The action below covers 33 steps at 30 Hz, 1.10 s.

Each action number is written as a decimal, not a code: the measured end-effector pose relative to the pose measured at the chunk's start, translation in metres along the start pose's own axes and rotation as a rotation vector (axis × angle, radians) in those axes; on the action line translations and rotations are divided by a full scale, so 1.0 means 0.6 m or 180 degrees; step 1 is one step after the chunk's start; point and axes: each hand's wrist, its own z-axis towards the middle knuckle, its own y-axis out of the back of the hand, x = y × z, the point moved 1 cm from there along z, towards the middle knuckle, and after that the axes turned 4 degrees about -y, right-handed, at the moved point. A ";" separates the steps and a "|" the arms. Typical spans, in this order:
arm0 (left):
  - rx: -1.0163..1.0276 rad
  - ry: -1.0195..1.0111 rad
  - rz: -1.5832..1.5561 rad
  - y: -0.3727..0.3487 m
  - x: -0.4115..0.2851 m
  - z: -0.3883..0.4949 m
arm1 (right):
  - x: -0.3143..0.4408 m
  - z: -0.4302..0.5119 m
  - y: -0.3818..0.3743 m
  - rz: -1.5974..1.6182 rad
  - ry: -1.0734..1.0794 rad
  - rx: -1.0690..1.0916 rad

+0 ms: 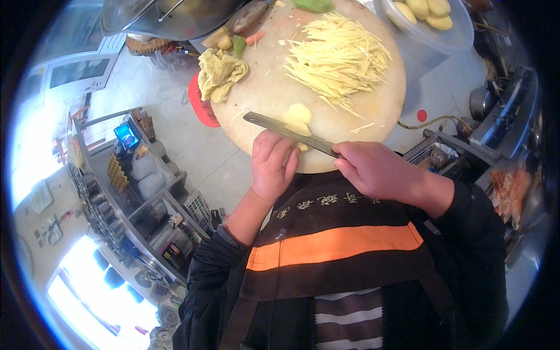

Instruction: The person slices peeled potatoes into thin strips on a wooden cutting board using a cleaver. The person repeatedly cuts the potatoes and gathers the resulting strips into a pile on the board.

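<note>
My right hand [365, 168] grips a cleaver [284, 130] by its handle end, and the blade reaches leftward across the near part of a round cutting board [249, 118]. Curled against the blade's near side is my left hand [273, 162], fingertips down by a piece of peeled potato [302, 147] that they partly hide. Thin potato slices [297, 114] lie just beyond the blade. Farther up the board spreads a large heap of potato shreds [337, 61].
A crumpled yellow cloth [222, 72] lies at the board's left edge, above a red container [201, 103]. Vegetable scraps [218, 38] and a dark oblong item [250, 17] sit behind it. A clear bowl [459, 39] with peeled potatoes [418, 8] stands at the upper right.
</note>
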 end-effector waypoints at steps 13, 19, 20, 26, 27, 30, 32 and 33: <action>0.0020 0.0037 0.0007 0.003 -0.009 0.007 | -0.030 0.025 -0.021 -0.0240 -0.0047 0.0019; 0.0054 0.0068 0.0113 0.004 -0.011 0.005 | 0.016 -0.012 0.014 -0.0089 0.0158 -0.0055; 0.0074 0.0083 0.0153 0.004 -0.011 0.005 | 0.025 -0.019 0.022 -0.0076 0.0088 0.0009; 0.0051 0.0056 0.0195 0.001 -0.008 0.002 | 0.028 -0.053 0.030 -0.0011 -0.0114 0.0073; 0.0048 0.0050 0.0189 0.001 -0.008 0.002 | 0.025 -0.055 0.028 -0.0019 -0.0156 0.0098; 0.0045 0.0050 0.0162 0.002 -0.007 0.000 | 0.023 -0.054 0.027 -0.0035 -0.0175 0.0126; 0.0056 0.0069 0.0134 0.002 -0.007 -0.001 | 0.024 -0.051 0.026 -0.0077 -0.0164 0.0110; 0.0047 0.0077 0.0119 0.002 -0.006 -0.002 | 0.026 -0.049 0.024 -0.0117 -0.0163 0.0096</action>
